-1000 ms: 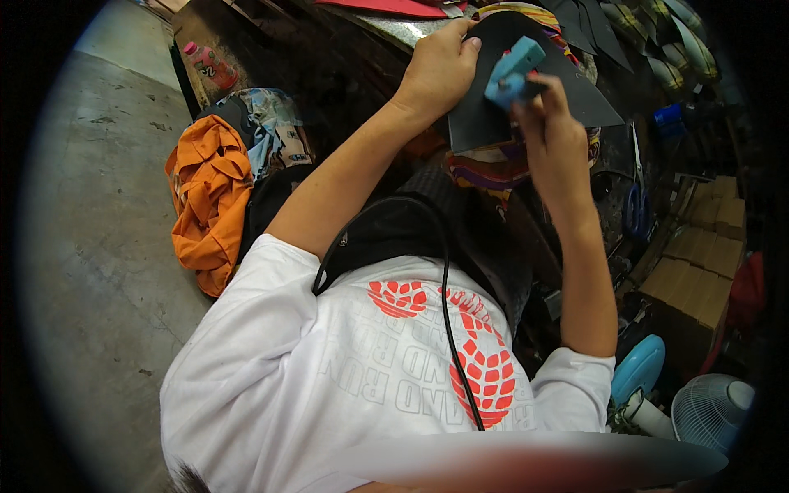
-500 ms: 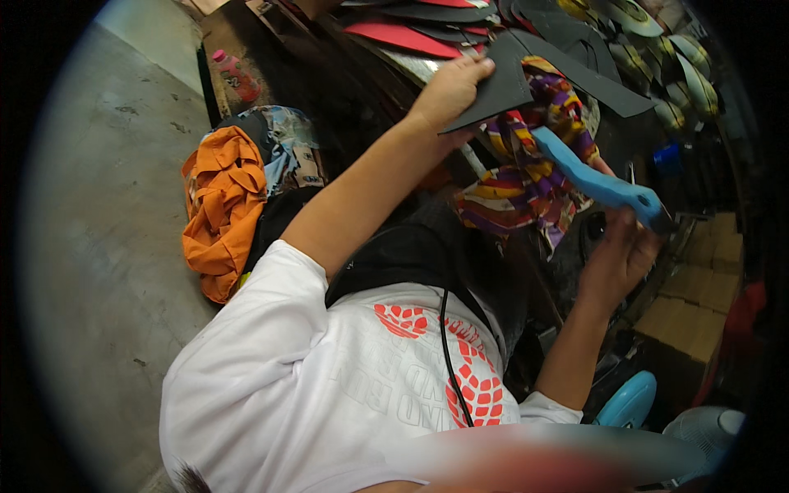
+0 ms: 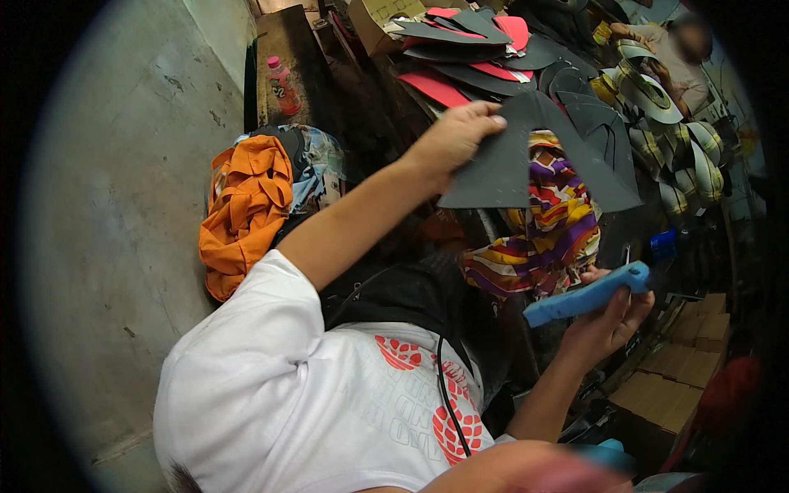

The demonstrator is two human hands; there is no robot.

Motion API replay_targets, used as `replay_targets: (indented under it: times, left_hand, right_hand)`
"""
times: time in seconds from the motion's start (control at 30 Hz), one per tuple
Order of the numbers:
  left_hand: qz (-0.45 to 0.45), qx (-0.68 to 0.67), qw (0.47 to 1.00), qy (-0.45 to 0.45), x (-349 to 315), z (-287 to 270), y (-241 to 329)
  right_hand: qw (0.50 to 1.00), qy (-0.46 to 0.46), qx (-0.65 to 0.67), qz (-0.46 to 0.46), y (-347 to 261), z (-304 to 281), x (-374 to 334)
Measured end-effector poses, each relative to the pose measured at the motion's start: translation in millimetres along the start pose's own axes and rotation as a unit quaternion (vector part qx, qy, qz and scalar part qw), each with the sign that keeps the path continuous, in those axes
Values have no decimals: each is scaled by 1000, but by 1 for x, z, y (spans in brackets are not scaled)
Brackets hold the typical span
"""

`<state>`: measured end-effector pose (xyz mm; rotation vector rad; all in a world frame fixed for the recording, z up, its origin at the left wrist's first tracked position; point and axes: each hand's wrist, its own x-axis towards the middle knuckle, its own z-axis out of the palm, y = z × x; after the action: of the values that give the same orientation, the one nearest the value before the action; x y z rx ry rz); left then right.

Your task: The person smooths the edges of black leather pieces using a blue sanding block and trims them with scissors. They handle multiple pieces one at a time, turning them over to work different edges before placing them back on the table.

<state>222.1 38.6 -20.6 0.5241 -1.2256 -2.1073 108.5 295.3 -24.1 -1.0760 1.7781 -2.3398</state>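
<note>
My left hand (image 3: 460, 135) pinches the edge of a dark grey, V-shaped cut sheet (image 3: 493, 172) between thumb and fingers. The sheet's two legs spread toward me, with a gap between them. Through that gap and below it shows a crumpled cloth (image 3: 567, 218) patterned in purple, yellow, red and white. Lower and to the right, my right hand (image 3: 608, 324) is closed round a long, light-blue, foam-like piece (image 3: 575, 304). Its exact kind is unclear. One end of the blue piece points left, apart from the sheet.
Dark and red cut sheets (image 3: 460, 70) lie piled at the back. Curved white-and-yellow pieces (image 3: 690, 160) stand far right, near another person (image 3: 686, 62). Orange cloth (image 3: 251, 205) and a pink-capped bottle (image 3: 283, 86) are left. Cardboard boxes (image 3: 666, 378) sit right.
The blue piece has come down toward me and turned, its free end now lower left. The dark sheet has turned, its legs now pointing more toward me. The view has shifted as well.
</note>
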Motion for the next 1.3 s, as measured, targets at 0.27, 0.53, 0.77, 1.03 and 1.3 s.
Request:
replay_targets:
  times: [0.27,0.53,0.77,1.03,1.3]
  left_hand:
    - [502,458,655,330,11,-42,104]
    - [261,840,426,211,132,-41,54]
    - [361,796,480,77,178,-54,-3]
    - [430,694,575,-47,204,89,-28]
    - [247,765,591,64,244,124,-82]
  right_hand:
    - [997,-7,-60,-40,27,-9,-15]
    - [994,3,-84,-63,34,-19,-10]
    - [995,3,-98,-30,34,-20,-14]
    - [994,-3,-111,-18,27,-15,-12]
    - [993,-42,-93,-64,27,-8,-13]
